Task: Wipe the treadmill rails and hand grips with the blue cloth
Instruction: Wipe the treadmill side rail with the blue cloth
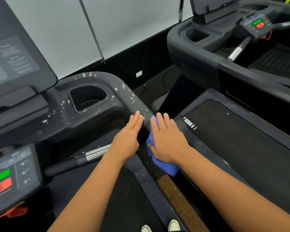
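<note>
The dark grey right side rail [124, 96] of the treadmill curves from the console toward me, speckled with white droplets. My right hand [166, 139] presses the blue cloth [164, 166] flat against the rail's lower part, fingers extended. My left hand [129, 138] lies flat on the inner side of the same rail, fingers together, holding nothing. Below the hands, a black hand grip with a silver sensor band [95, 154] sticks out from the console.
The console's cup holder [89, 97] is also spattered. A control panel with green and red buttons [2, 180] sits at lower left. A second treadmill [241, 56] stands to the right, its belt [241, 139] close by. My shoes [161, 227] show at the bottom.
</note>
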The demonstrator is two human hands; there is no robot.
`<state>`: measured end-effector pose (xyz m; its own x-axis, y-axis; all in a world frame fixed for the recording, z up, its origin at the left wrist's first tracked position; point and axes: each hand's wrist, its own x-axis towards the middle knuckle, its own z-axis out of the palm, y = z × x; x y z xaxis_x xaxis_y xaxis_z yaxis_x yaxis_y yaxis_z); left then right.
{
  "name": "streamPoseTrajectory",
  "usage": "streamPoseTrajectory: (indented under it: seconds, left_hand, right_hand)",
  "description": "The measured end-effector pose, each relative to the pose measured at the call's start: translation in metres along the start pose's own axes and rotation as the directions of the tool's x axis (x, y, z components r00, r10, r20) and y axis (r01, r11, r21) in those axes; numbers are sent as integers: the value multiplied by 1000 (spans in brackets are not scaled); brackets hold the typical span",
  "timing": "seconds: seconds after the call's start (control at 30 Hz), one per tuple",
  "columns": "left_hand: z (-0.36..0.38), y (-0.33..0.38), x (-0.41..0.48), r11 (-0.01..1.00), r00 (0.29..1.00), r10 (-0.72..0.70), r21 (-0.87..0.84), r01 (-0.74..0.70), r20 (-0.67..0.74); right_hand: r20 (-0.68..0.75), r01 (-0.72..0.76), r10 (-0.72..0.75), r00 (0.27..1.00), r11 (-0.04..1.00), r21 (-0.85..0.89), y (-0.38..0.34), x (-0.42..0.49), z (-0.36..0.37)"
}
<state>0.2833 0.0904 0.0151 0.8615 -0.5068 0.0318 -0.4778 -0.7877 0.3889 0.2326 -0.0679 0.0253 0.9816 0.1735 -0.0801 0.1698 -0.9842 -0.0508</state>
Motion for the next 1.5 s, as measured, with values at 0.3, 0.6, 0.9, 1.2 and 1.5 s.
streamPoseTrajectory:
  seconds: [0.3,0.6,0.9,1.2,1.5]
  left_hand:
    - [-1,-6,0,999,999,33,-15,-33,-7]
    - [-5,-5,3,999,1000,2,-37,-2,5]
    - [-5,-4,4,998,1000,-7,-57,6,-17]
    - [-2,-4,2,999,999,-15,-44,13,-30]
    - [1,2,4,997,998,-50,-58,48,-30]
  right_hand:
    - [-60,177,-192,980,964,-199,3,-39,5]
    - [292,446,-341,893,594,-670,-34,-49,23]
    - [476,575,-326,817,526,-626,-40,-41,18]
    - [-116,90,-86,989,996,23,4,-55,17]
    - [63,-223,214,975,915,335,13,7,-1]
